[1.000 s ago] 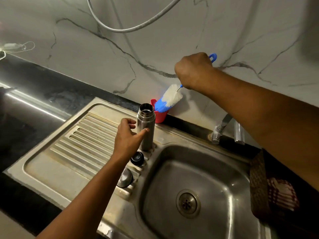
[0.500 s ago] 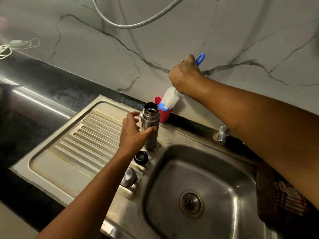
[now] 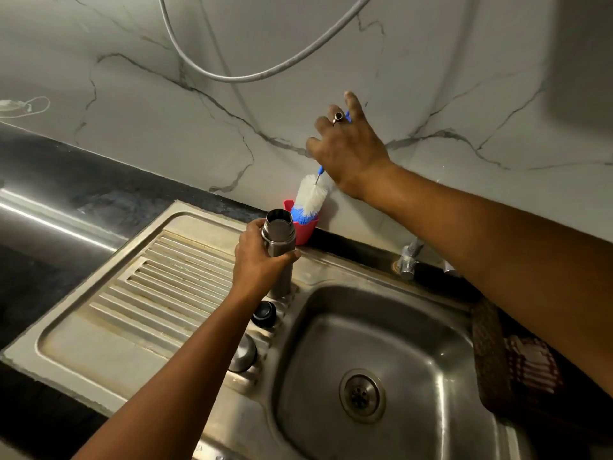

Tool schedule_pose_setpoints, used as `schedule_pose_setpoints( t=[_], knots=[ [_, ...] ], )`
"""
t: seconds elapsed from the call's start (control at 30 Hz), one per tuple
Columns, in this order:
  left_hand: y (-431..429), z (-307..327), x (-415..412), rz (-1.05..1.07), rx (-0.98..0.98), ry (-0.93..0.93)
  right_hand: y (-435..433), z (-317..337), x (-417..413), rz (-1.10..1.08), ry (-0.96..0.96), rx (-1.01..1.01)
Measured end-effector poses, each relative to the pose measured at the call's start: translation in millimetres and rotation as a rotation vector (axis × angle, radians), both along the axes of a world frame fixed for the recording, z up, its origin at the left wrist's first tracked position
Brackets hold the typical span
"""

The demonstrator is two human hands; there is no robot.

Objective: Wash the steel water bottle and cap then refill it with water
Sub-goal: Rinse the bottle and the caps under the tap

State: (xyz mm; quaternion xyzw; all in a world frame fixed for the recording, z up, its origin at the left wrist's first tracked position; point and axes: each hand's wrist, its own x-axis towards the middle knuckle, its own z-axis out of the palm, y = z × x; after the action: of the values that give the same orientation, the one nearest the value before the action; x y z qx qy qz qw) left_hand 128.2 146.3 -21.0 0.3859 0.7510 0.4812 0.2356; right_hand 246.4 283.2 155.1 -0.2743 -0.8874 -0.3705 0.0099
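brushed steel bottle (image 3: 280,240), dull stained steel sink (image 3: 109,330), glossy black worktop (image 3: 49,200), polished marble wall (image 3: 132,111), fluffy bristle brush (image 3: 310,197), red plastic cup (image 3: 306,230)

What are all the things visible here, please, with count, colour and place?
steel bottle: 1, silver, open, upright on sink edge
black cap: 1, on drainboard, near bottle
steel cap: 1, silver, drainboard, nearer camera
bottle brush: 1, white and blue, head in cup
cup: 1, red, against wall
sink: 1, steel
tap: 1, metal, behind basin
hose: 1, grey, on wall
hands: left hand holds bottle; right hand open over brush handle
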Motion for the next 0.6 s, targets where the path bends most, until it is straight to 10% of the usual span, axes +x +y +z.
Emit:
schedule_pose_setpoints(
  t=[0.37,0.6],
  knots=[
    [-18.2,11.2,30.7,-0.118,0.106,0.051,-95.5,-60.1,71.8,-0.163,0.369,-0.437],
    [-37.8,-4.5,92.4,-0.422,0.135,-0.019,-136.0,-148.5,155.3,-0.519,0.948,-1.081]
  ],
)
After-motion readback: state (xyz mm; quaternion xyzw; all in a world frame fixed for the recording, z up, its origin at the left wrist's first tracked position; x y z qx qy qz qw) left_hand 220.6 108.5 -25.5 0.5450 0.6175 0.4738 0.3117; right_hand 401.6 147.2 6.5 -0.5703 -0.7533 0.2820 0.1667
